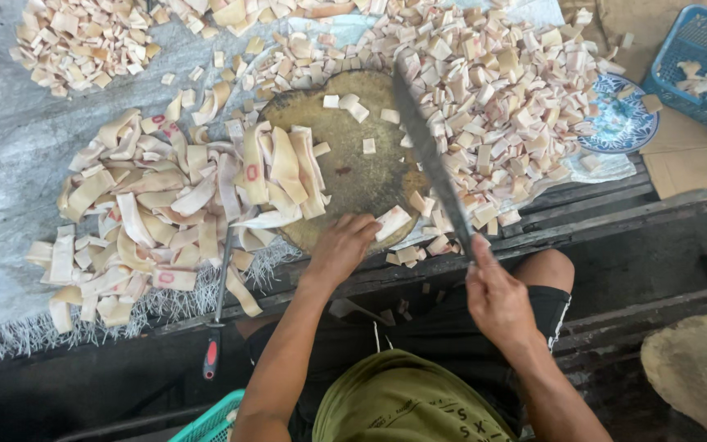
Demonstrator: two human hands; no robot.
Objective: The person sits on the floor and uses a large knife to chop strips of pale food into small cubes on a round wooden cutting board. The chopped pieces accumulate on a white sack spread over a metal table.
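My right hand (494, 296) grips the handle of a long dark cleaver (429, 155), whose blade reaches up over the right side of a round wooden chopping block (353, 172). My left hand (342, 245) rests at the block's near edge, fingers on a pale strip of pork skin (391, 223). Several long pale strips (284, 168) lie across the block's left side. A few small cut squares (368, 146) sit on the block.
A heap of long strips (141, 221) lies left of the block on a grey sheet. Cut squares (501, 90) are piled to the right and far left. A patterned plate (625, 123) and a blue basket (701, 57) stand at far right. A red-handled tool (214, 327) lies by the strips.
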